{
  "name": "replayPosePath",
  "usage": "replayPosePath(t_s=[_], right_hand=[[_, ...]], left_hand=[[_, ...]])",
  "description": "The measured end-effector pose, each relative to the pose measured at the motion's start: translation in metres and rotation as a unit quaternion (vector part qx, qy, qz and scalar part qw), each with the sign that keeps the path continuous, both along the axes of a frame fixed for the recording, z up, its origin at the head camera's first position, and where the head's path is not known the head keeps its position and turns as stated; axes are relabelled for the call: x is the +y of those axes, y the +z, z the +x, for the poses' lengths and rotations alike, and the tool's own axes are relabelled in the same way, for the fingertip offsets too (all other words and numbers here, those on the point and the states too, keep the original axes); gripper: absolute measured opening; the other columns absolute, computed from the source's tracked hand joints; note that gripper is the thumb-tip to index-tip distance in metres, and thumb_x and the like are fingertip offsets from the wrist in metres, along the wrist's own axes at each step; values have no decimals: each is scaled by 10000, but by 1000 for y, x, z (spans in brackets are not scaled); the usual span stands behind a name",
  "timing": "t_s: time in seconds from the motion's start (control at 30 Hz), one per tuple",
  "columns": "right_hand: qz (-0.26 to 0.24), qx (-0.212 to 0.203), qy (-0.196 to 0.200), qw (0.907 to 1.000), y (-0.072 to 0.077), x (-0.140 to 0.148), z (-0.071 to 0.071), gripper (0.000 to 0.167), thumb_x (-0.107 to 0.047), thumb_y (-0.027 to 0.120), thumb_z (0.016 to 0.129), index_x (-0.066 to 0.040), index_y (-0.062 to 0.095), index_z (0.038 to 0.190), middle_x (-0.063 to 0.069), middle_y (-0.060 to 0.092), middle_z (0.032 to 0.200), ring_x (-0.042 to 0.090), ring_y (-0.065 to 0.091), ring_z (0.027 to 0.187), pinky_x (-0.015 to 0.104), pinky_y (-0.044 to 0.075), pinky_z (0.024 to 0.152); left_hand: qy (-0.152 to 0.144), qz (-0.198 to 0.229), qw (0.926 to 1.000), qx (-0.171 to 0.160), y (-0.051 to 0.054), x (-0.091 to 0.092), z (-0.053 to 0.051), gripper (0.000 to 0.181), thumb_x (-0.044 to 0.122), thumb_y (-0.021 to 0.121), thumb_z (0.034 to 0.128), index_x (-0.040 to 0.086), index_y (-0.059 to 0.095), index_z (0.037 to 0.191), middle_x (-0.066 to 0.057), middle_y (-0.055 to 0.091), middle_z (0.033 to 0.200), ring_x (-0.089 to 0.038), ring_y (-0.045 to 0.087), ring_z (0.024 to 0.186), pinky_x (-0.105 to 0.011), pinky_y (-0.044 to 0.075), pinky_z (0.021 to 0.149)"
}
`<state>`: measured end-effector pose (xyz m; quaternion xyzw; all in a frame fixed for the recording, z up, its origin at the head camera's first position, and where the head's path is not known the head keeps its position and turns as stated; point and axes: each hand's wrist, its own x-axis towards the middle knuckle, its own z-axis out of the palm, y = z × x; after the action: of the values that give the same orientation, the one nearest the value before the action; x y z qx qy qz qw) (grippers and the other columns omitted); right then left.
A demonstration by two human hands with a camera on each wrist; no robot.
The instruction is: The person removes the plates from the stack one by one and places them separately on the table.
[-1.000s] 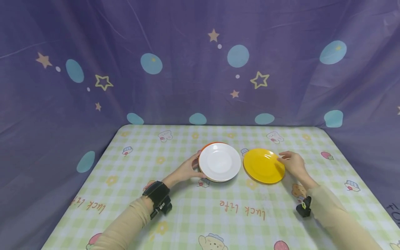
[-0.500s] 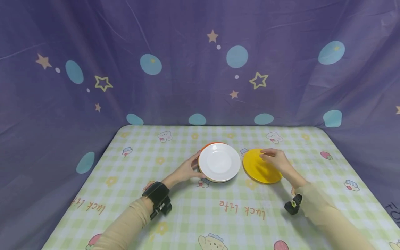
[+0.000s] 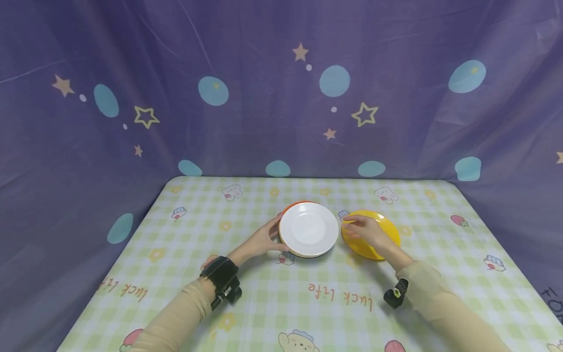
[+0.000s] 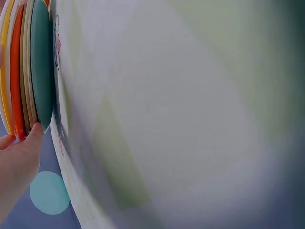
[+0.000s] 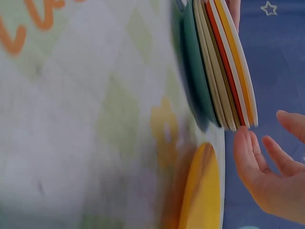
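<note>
We hold the stack [image 3: 309,230] by its edge on the desk [image 3: 272,313], our left grip [image 3: 259,240] curled; our right grip [image 3: 366,230], loosely spread and empty, hangs over the yellow plate [image 3: 389,228] alongside.

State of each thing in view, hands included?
Plate stack: piled, multicoloured
White plate: face up, topmost
Single yellow plate: face up, apart from stack
Left hand: gripping stack's edge
Right hand: fingers spread, over yellow plate; stack contact unclear
Tablecloth: spread
</note>
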<state>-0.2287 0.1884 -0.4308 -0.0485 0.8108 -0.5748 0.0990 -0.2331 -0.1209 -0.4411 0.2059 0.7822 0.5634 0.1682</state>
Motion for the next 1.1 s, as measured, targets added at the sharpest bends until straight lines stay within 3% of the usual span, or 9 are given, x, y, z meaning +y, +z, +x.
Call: replayPosePath(t_s=[0.13,0.27,0.4,0.63,0.77,0.97,1.1], right_hand=[[-183,-196,-149,9995,-3,-10,1,393,-113,540,874,82,469,1207,269,559,1080,275,607,850,288,530,756],[-223,-326,-353,9986,-3,-17,2,433,-174,585,854,44,482,1213,204,600,1014,304,613,866,247,534,722],[-247,-364,-420,9981,-3,-20,2,453,-186,603,842,39,484,1217,135,607,934,289,625,831,222,533,692],[-246,-361,-497,9978,-5,-26,0,477,-140,633,814,43,474,1225,135,587,895,265,630,766,287,544,710],[-71,-312,-565,9979,-5,-30,-1,502,-152,663,790,21,484,1226,118,572,856,255,623,729,267,537,669],[-74,-488,-744,9960,-7,-34,-2,538,-155,693,762,-42,483,1244,85,540,818,162,591,630,204,507,583],[-172,-551,-808,9951,-8,-36,-3,568,-144,700,756,-44,463,1263,78,525,790,119,556,580,230,530,586]], left_hand=[[97,-100,9998,141,-11,0,-4,1043,134,781,625,-16,101,1402,-132,83,1471,-259,243,1302,-312,286,1047],[117,-94,9997,179,-14,0,-5,1054,148,787,614,-15,106,1402,-132,88,1471,-255,254,1298,-303,292,1043],[127,-133,9997,153,-14,0,-6,1056,147,786,613,-7,104,1404,-121,92,1471,-243,254,1299,-290,290,1042],[162,-196,9996,149,-13,1,-6,1061,170,790,608,12,111,1409,-99,96,1475,-233,240,1306,-276,289,1041],[166,-152,9996,171,-13,0,-6,1057,151,793,606,2,118,1406,-106,103,1473,-236,244,1304,-274,286,1041],[133,-123,9997,170,-13,-1,-5,1057,136,789,610,2,108,1407,-103,94,1474,-227,242,1304,-258,283,1039],[107,-121,9997,174,-13,-1,-6,1060,148,788,611,0,104,1406,-109,85,1475,-235,233,1307,-262,283,1039]])
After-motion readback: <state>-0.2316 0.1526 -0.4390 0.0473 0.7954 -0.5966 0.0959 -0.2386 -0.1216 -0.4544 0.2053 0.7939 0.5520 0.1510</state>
